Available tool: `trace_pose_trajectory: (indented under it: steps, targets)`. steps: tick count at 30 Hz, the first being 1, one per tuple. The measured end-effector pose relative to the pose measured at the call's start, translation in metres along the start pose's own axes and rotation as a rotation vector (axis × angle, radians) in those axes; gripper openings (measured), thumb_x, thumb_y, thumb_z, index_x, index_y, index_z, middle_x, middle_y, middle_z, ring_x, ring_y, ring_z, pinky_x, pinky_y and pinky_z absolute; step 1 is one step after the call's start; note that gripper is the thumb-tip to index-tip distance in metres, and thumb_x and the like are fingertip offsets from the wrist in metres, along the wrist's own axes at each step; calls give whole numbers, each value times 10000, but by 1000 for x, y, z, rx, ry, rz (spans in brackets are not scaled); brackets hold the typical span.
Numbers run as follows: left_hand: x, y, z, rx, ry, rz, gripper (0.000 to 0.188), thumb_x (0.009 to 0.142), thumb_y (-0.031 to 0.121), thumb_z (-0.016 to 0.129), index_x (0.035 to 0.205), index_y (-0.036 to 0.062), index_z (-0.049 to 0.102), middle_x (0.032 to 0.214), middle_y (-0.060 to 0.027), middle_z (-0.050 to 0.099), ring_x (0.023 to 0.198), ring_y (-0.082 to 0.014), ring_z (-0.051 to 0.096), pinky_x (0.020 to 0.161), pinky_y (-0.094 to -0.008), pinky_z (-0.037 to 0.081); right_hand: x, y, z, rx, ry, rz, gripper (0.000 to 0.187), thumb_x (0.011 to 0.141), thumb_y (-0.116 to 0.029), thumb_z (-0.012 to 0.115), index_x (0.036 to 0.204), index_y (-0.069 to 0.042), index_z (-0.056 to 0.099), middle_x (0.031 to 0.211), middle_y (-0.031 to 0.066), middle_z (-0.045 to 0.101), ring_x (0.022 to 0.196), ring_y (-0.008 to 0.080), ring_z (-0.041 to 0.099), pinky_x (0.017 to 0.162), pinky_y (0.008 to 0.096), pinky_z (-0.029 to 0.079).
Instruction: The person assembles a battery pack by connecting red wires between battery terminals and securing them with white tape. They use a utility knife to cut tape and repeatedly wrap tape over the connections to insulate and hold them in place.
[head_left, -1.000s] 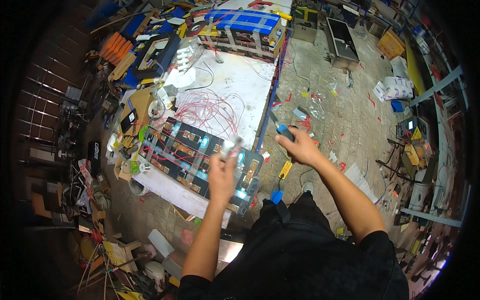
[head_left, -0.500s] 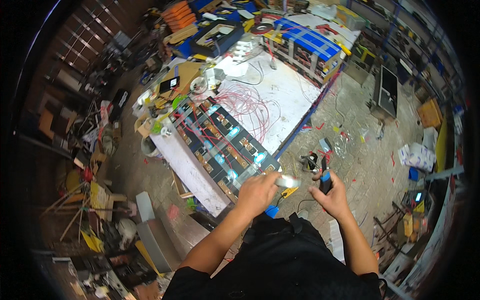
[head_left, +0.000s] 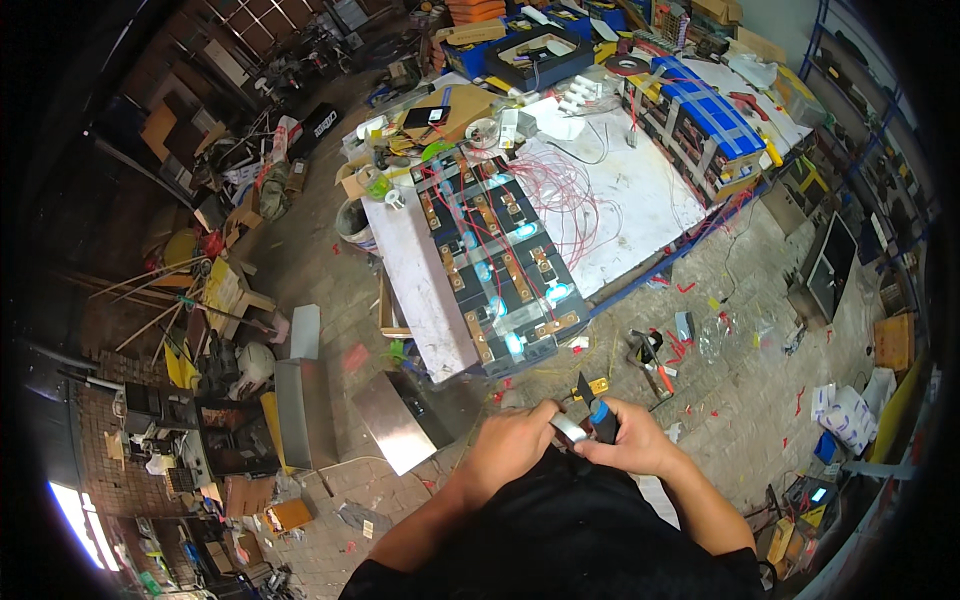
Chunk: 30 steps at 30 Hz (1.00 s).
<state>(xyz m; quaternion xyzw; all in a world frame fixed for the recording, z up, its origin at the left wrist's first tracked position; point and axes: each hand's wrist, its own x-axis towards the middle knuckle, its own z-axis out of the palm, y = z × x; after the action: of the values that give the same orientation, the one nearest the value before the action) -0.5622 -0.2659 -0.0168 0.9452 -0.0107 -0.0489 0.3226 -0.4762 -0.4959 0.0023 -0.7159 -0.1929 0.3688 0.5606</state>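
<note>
Clutter fills the left side: stacked boxes and boards [head_left: 215, 300], then a grey metal sheet [head_left: 395, 420] lying on the paved floor [head_left: 760, 330] near the corner of a white workbench [head_left: 640, 200]. On that bench sits a dark battery pack [head_left: 500, 265] with copper-coloured bars and a tangle of thin red wires [head_left: 570, 190], its near end at the table edge above the hands. Below it, close to the body, the left hand [head_left: 510, 445] is curled, thumb and fingertips pinching a small silvery metal strip [head_left: 568, 428]. The strip lies between the two hands and touches the tool held by the right hand [head_left: 635, 445], whose fingers are wrapped tightly around a short black tool with a blue band [head_left: 600, 415], its tip pointing up. Just right of the hands, red-handled pliers [head_left: 655, 370] lie on the floor among red scraps, and further right a white bag [head_left: 845, 410] rests near shelving.
</note>
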Motion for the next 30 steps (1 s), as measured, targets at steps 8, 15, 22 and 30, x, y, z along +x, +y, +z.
trace_pose_trajectory:
  steps: [8, 15, 22, 30]
  targets:
    - [14, -42, -46, -298, -136, -98, 567, 962, 322, 808, 1442, 93, 609, 942, -112, 739, 804, -277, 734, 757, -382, 593, 13, 4, 23, 87, 151, -42, 269, 847, -107, 869, 1020, -50, 670, 905, -2, 652, 866, 101, 580, 797, 299, 501]
    - [56, -133, -83, -805, -377, -52, 619, 977, 291, 843, 1465, 4, 593, 1180, -80, 732, 922, -108, 670, 837, -286, 562, 62, 10, 75, 441, 463, -130, 301, 835, -58, 793, 847, -95, 494, 820, -26, 520, 774, 90, 486, 688, 287, 409]
    - [74, -182, -115, -1291, -523, -167, 438, 1071, 197, 725, 1431, -21, 605, 1171, -89, 740, 1007, -108, 704, 842, -258, 568, 128, -23, 121, 580, 598, -152, 402, 840, -349, 831, 824, -103, 513, 783, -29, 513, 728, 84, 464, 643, 271, 364]
    - [73, -211, -133, -1362, -466, -166, 360, 1036, 55, 716, 1376, -10, 616, 1191, -105, 731, 1001, -138, 709, 838, -282, 587, 147, -46, 135, 268, 520, -146, 306, 857, -154, 878, 956, -68, 601, 887, -37, 585, 825, 90, 528, 747, 293, 453]
